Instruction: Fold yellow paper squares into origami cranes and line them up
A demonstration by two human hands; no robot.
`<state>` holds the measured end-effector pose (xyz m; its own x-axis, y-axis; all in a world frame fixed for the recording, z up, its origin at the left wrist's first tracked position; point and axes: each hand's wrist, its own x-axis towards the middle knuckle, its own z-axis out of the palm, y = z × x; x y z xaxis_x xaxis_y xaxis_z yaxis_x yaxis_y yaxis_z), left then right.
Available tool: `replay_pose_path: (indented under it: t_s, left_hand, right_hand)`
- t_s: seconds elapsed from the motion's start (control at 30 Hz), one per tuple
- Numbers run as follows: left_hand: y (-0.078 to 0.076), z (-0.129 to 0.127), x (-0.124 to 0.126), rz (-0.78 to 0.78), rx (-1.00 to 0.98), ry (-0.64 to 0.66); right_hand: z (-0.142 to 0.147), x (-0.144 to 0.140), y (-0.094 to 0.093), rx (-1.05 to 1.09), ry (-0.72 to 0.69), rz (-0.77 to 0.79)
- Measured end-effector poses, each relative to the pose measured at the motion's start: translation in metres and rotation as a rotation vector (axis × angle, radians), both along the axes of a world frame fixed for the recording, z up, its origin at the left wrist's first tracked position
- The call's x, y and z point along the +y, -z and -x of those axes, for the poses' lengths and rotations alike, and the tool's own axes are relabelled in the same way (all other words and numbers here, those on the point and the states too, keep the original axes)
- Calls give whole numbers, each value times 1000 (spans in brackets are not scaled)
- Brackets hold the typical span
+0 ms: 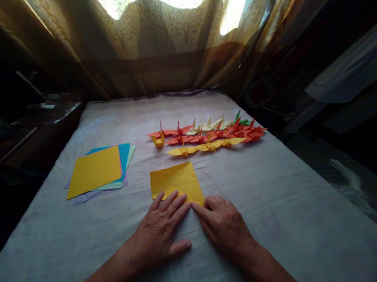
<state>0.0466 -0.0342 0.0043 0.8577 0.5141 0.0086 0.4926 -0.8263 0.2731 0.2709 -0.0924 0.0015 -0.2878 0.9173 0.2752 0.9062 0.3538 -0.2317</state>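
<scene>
A yellow sheet of origami paper [178,178] lies on the white cloth in front of me, with faint crease lines across it. My left hand [162,227] rests flat over its near edge, fingers stretched out and thumb apart on the cloth. At the near right corner, my right hand [224,224] is closed with its fingers curled, pinching the paper's edge. The fingers hide part of that corner. Just beyond the sheet stand folded paper cranes: yellow ones [211,146] in front, red ones [220,134] behind, then cream ones [211,125] and a green one [245,122].
To the left lies a stack of coloured paper squares [96,170], yellow on top, with blue, green and purple edges showing. A small yellow folded piece [158,140] stands by the cranes' left end. Patterned curtains [169,40] hang behind the cloth-covered surface [292,219].
</scene>
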Motion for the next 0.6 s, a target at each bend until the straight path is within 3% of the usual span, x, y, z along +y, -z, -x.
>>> replay_pose_path:
  t_s: [0.3,0.6]
  left_hand:
    - [-2,14,16,29,45,72]
    - [-7,63,46,-39,177,88]
  right_hand:
    - [0,0,-2,-17,18,15]
    - [0,0,1,-1,25,31]
